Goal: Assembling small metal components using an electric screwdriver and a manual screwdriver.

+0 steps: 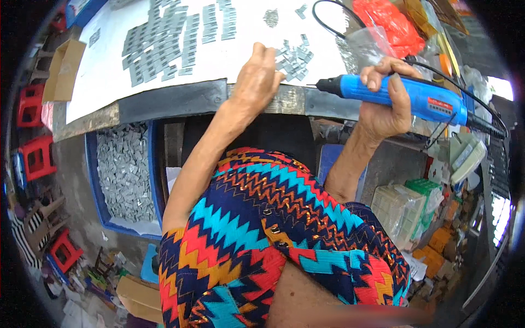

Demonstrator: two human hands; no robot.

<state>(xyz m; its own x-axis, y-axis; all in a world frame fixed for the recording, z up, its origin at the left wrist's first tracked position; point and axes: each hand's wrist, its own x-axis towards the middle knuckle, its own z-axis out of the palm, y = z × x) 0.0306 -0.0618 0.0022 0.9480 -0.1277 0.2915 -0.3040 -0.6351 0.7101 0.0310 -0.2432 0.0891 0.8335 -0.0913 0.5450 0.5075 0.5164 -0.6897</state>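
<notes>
My right hand (385,98) is wrapped round a blue electric screwdriver (418,99), held level just above the table's front edge. Its black tip points left toward a loose heap of small grey parts (295,61). My left hand (256,76) is over the white table top (240,54), beside the left side of that heap. Its fingers are bent and close together; whatever they hold is hidden behind them. Further left, many similar grey pieces (158,46) lie in slanting rows. Beyond the heap is a small pile of tiny metal bits (270,18), perhaps screws.
A black cable (328,24) loops behind the heap. A red plastic bag (388,27) and a clear bag (369,46) crowd the right. Below the table at left stands a blue-rimmed bin (93,180) full of grey pieces. An open cardboard box (64,71) sits at the left edge.
</notes>
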